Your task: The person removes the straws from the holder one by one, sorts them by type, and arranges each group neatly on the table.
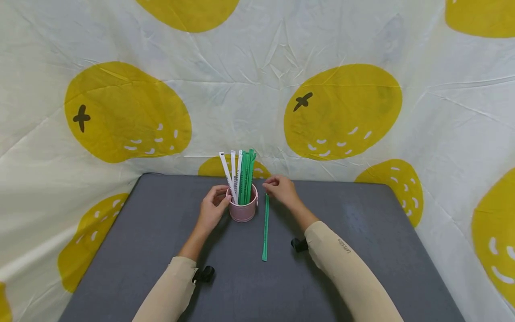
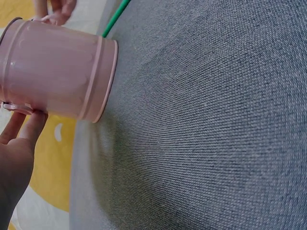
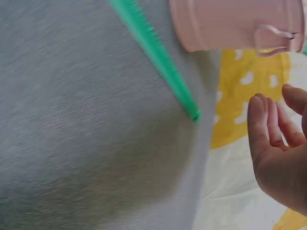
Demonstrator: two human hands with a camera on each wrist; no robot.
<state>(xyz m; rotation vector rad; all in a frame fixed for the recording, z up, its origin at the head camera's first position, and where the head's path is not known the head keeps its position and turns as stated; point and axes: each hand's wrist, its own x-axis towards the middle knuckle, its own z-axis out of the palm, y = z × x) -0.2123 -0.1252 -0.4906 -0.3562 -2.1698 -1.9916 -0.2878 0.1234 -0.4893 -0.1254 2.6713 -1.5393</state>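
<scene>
Bench (image 1: 346,214): dark grey, woven texture. Pink pail (image 1: 242,213) stands upright near far edge; slim green stick (image 1: 265,230) lies just beside it.

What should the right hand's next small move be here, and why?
Probably lower the right hand to pinch the far end of the long, thin green wrapped stick. It lies on the flat grey fabric-topped table, outside the round pink metal-looking bucket holding similar green and white sticks, and that hand hovers empty near that end while the left hand touches the bucket.
</scene>
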